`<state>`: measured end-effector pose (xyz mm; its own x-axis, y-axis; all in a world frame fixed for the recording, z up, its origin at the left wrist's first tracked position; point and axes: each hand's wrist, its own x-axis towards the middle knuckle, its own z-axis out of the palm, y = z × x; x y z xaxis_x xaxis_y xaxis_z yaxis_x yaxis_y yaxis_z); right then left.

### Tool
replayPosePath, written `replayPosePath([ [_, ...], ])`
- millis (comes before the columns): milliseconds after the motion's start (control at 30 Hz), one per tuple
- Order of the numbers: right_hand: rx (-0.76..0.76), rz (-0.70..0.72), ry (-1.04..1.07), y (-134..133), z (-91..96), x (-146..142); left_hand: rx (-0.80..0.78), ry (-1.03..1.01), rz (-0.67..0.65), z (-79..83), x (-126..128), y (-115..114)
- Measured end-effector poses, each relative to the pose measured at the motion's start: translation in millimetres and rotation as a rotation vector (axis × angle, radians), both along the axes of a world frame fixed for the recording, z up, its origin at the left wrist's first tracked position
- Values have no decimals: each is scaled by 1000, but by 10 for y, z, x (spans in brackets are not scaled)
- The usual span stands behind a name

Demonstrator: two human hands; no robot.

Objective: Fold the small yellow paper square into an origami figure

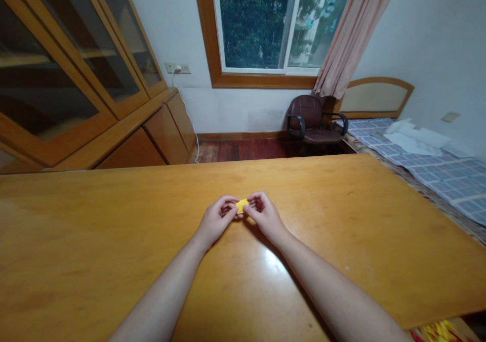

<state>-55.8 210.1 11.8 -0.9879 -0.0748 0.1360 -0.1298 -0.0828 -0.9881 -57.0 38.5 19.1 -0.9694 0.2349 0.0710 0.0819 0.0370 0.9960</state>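
A small folded yellow paper piece (241,205) is pinched between both of my hands near the middle of the wooden table (114,241). My left hand (218,219) grips its left side with curled fingers. My right hand (264,213) grips its right side, thumb and fingertips closed on it. Most of the paper is hidden by my fingers. Both forearms reach in from the near edge.
A wooden glass-door cabinet (76,79) stands at the left. Beyond the table are a dark office chair (313,122), a window with a pink curtain (353,33), and a bed (436,170) at the right. Colourful paper (440,330) shows below the table's near right corner.
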Motion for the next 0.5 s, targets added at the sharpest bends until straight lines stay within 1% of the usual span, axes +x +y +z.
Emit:
replayPosePath([
  [200, -9, 16, -15, 1, 16, 4, 12, -9, -6, 45, 6, 11],
  [400, 12, 7, -7, 0, 8, 9, -62, 37, 13, -7, -13, 17],
  [500, 25, 9, -14, 5, 8, 8, -51, 18, 9, -13, -20, 18],
])
